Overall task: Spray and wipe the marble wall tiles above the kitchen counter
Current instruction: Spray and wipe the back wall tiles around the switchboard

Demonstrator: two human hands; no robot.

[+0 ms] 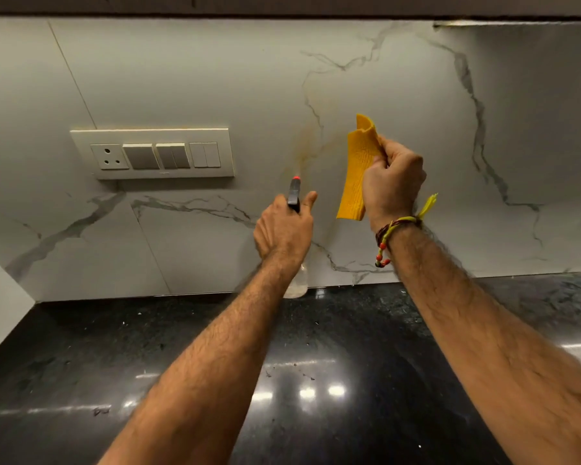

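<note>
The fingers of the left hand are curled round the neck of a clear plastic spray bottle with a dark trigger head and red nozzle tip; the thumb lies up along the right side of the head, and the nozzle points at the wall. The bottle's transparent body shows below the wrist, hanging just above the back edge of the bench; whether it touches the bench I cannot tell.

The right hand is raised beside it, a little higher and apart from the left. Its fingers are bent and, with the thumb, pinch a folded yellow textured cleaning cloth near its upper part. The cloth stands up above the hand and hangs down past the heel of the palm, held close in front of the wall; whether it touches the tiles cannot be told. A braided thread bracelet with red and yellow beads circles the right wrist.

The white marble wall tiles with grey veining rise from the back edge of the bench to a dark cabinet underside. A yellowish-brown streaky stain runs down the tiles straight ahead of the nozzle, just left of the cloth. Toward the bench's left end, a cream switch plate with a round-pin socket and several rocker switches is fixed to the wall.

The polished black stone bench lies under both forearms, speckled with small pale flecks and showing bright light reflections.
</note>
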